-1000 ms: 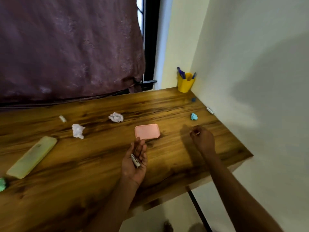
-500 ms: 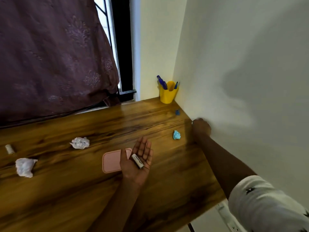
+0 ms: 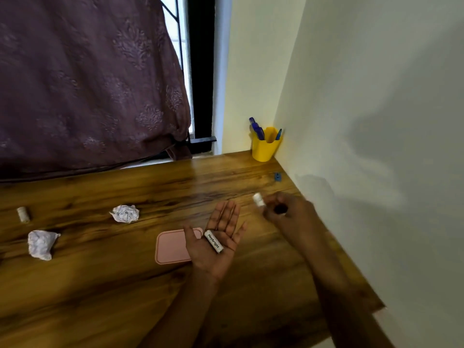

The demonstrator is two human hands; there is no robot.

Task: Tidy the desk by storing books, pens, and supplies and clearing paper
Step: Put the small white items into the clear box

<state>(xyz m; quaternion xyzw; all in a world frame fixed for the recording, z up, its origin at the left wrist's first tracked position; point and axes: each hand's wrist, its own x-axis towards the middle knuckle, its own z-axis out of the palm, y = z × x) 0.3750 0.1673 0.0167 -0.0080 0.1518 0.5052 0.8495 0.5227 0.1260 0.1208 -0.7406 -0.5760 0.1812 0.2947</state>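
My left hand lies palm up over the wooden desk with its fingers straight. A small white cylinder labelled "Heybright" rests loose on that palm. My right hand hovers just to the right of it, blurred, and pinches a second small white cylinder at its fingertips. Two crumpled white paper balls lie on the desk to the left. A third white cylinder lies at the far left.
A pink flat case lies under and left of my left hand. A yellow cup with blue pens stands in the back corner, and a tiny blue item lies before it. The wall runs along the desk's right edge; a purple curtain hangs behind.
My right hand reached to the wall edge, took the white cylinder there, and came back towards my left hand. The left hand stayed open with its cylinder.
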